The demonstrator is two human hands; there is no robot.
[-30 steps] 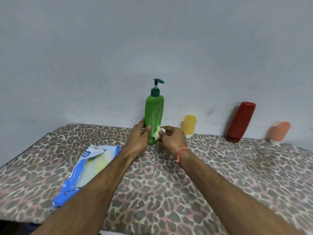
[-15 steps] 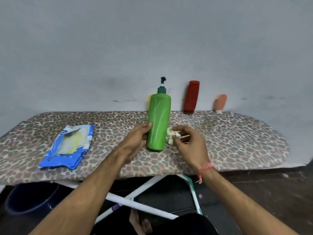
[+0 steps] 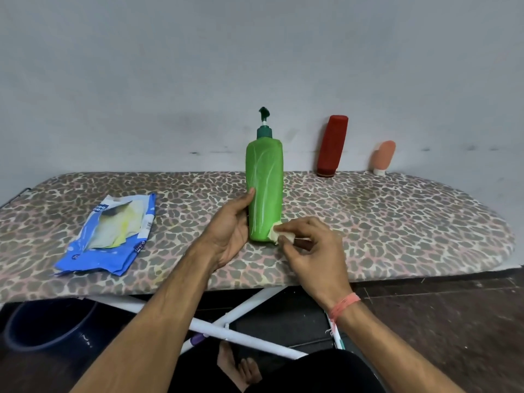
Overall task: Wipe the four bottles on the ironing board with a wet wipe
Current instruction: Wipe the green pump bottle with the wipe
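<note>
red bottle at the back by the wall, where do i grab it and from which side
Probably grip the red bottle around its mid body, coming from the front: it stands on its cap end, tilted, with its top toward the wall, so the back looks blocked. The front is clear.

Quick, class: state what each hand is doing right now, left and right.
Left hand: wrapped around the green pump bottle, steadying it upright.
Right hand: pinching the wet wipe against the bottle's lower side.

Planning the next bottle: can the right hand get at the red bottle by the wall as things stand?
Probably yes. The right hand, pinching the wet wipe against the green pump bottle, has only bare ironing board between it and the red bottle.
</note>
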